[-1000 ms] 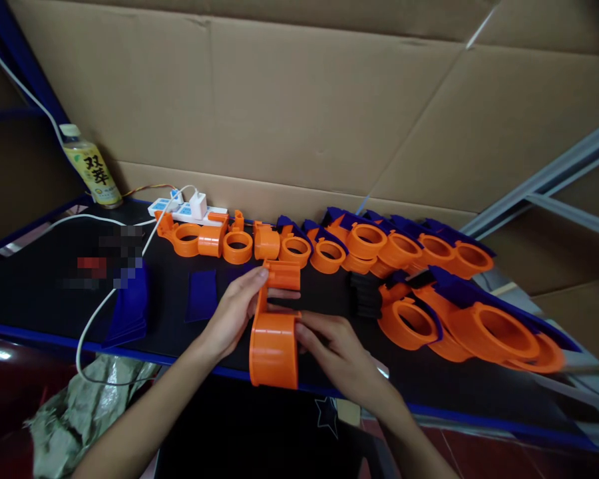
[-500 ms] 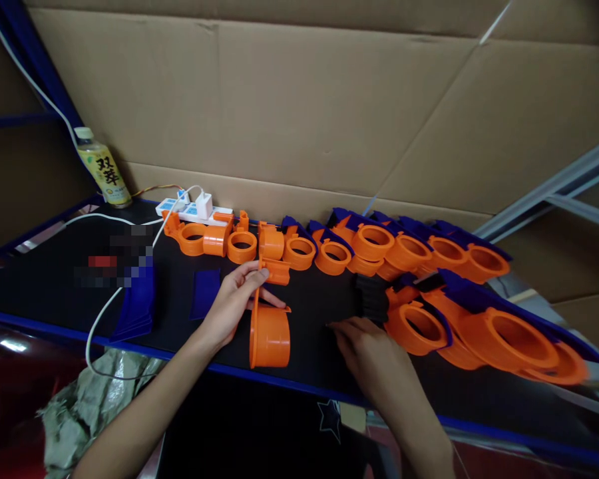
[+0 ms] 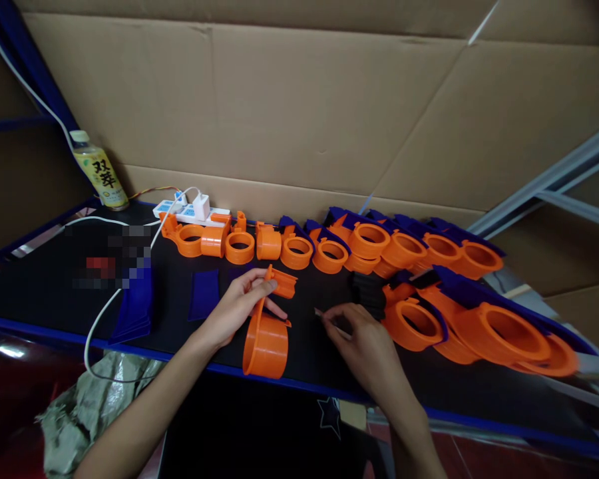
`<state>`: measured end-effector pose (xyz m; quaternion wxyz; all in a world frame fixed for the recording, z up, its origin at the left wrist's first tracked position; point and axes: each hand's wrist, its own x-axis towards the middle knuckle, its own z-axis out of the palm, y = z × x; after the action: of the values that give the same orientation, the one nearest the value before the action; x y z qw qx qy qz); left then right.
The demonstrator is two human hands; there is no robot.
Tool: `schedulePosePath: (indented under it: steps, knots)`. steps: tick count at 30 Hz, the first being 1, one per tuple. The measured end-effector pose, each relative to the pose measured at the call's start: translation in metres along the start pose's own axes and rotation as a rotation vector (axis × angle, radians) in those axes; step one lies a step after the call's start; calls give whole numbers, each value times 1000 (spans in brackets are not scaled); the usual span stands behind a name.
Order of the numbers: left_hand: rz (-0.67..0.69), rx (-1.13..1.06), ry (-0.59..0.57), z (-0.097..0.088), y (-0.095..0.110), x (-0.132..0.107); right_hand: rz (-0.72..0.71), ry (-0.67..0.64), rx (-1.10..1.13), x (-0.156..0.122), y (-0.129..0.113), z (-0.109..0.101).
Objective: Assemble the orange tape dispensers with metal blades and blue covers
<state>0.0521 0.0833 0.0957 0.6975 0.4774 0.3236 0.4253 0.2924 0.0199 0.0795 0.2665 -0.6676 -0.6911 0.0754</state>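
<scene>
My left hand (image 3: 234, 307) grips an orange plastic part (image 3: 265, 336), a wide cup with a narrow tube on a stem, held just above the front of the black table (image 3: 54, 299). My right hand (image 3: 364, 342) rests on the table to the right of it, fingers closed on a thin pale stick (image 3: 329, 322) that points left. A stack of small black pieces (image 3: 367, 293) lies just beyond my right hand.
A row of orange ring parts (image 3: 294, 249) with blue plates runs along the cardboard back wall, and larger ones (image 3: 499, 332) pile at the right. Blue flat pieces (image 3: 203, 293) lie at the left, with a power strip (image 3: 190, 211), a white cable (image 3: 97, 319) and a bottle (image 3: 100, 171).
My right hand let go of the orange part, moved right to the table and now holds a thin stick. My left hand keeps the part, tilted slightly.
</scene>
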Motion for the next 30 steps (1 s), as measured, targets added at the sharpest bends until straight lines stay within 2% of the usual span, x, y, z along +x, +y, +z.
schedulePosePath:
  steps: [6,12,16,22,27,30]
  knots:
    - [-62,62,-160,0,-5,-2,-22,169,386,-5,-13,-4]
    - [-130,61,-319,4,-13,-3,-95,93,479,-6,-17,-2]
    - [-149,83,-342,7,-13,-7,-112,89,440,-5,-20,1]
    - [-173,77,-380,8,-12,-9,-149,158,447,-5,-30,8]
    - [-220,116,-371,8,-15,-6,-91,201,424,-5,-35,16]
    - [-238,58,-336,6,-12,-4,-22,248,427,-1,-35,18]
